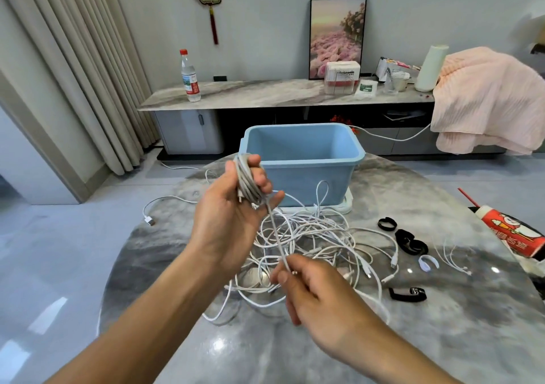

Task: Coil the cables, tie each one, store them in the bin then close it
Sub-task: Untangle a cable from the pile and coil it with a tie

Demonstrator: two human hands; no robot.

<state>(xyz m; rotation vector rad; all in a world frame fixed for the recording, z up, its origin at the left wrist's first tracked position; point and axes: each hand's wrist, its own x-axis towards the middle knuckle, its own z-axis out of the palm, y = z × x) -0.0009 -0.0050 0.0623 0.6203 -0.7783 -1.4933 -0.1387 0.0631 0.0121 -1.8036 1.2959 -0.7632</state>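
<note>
- Fingers of the left hand (233, 215) curl round a partly wound coil of grey cable (247, 181), held upright above the worktop (442, 339).
- Fingers of the right hand (309, 291) pinch the same cable's free length near the scene's centre, the strand running taut from the coil down to the thumb and forefinger.
- Under both hands, a tangled heap of white cables (309, 236) sprawls across the round marble-patterned worktop, with one plug end (150, 221) trailing off to the left.
- Beyond the heap, on the far side, a light blue bin (303, 162) stands open on what appears to be its white lid (348, 204).
- Right of the heap, several black hook-and-loop ties (410, 242) and one white tie (427, 263) lie loose.
- At the right edge, a red-and-white printed tube (510, 233) lies on its side.
</note>
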